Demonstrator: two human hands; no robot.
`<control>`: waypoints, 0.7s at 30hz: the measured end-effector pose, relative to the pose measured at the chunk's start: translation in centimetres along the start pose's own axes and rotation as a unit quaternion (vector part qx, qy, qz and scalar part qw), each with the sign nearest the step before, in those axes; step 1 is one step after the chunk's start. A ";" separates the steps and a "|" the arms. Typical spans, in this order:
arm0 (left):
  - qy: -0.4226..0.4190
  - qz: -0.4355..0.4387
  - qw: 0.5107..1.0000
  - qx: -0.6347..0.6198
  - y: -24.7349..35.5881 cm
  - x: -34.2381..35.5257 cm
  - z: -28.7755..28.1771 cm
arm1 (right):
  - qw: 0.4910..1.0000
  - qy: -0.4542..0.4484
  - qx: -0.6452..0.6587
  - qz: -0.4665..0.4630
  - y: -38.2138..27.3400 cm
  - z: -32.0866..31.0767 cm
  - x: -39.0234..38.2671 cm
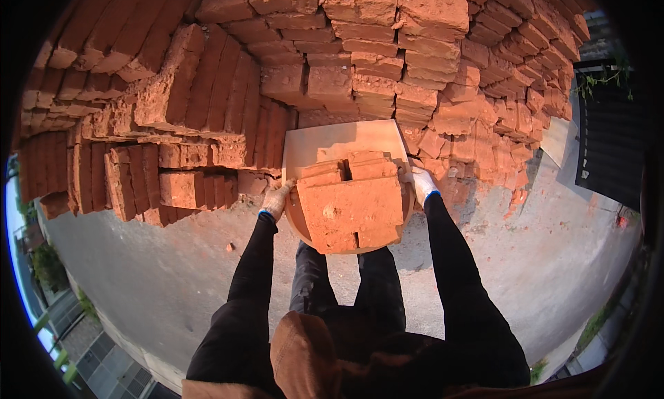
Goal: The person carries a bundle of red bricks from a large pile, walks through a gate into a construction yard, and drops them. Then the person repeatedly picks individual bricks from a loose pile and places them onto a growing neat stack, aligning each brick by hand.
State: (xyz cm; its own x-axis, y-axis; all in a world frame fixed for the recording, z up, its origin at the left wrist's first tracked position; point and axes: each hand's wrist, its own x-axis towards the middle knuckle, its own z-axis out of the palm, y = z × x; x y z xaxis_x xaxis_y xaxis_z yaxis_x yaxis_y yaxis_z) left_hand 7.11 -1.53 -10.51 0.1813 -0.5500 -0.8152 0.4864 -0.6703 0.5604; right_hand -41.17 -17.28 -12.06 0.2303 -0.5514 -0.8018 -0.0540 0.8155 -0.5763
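Observation:
A pale board point(335, 141) with a rounded near end carries a load of orange-red bricks point(349, 207), laid close together in front of my legs. My left hand point(279, 198), in a pale, dusty glove with a blue cuff, grips the board's left edge beside the bricks. On the opposite edge, my right hand point(420, 185), in a white glove with a blue cuff, is closed on the board's side. The far part of the board reaches to the foot of the brick wall of stacks.
Tall, uneven brick stacks point(366, 46) surround the far side, with upright rows point(180, 95) at left and broken pieces at right. Grey concrete ground point(152, 274) lies underfoot. A dark corrugated sheet point(609, 143) and a pale panel point(553, 140) stand at far right.

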 end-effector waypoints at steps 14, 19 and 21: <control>0.033 0.062 0.997 0.029 -6.0 0.9 2.1 | 0.960 0.188 -0.185 -0.093 1.6 8.3 -1.4; 0.087 0.052 0.992 0.075 -8.9 -7.3 -3.9 | 0.970 0.184 -0.132 -0.084 5.0 13.0 -13.9; 0.048 0.035 0.995 0.079 -11.2 -8.8 1.1 | 0.929 0.259 -0.249 -0.092 9.2 7.1 -16.7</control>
State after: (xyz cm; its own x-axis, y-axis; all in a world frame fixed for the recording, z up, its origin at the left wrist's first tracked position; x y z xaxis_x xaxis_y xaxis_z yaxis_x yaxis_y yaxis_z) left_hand -0.87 10.32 -9.44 0.2938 -0.5536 -0.7792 0.3314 -0.7056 0.6263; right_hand -38.60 0.66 -2.88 -0.2115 -0.7891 -0.5767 -0.5317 0.5880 -0.6095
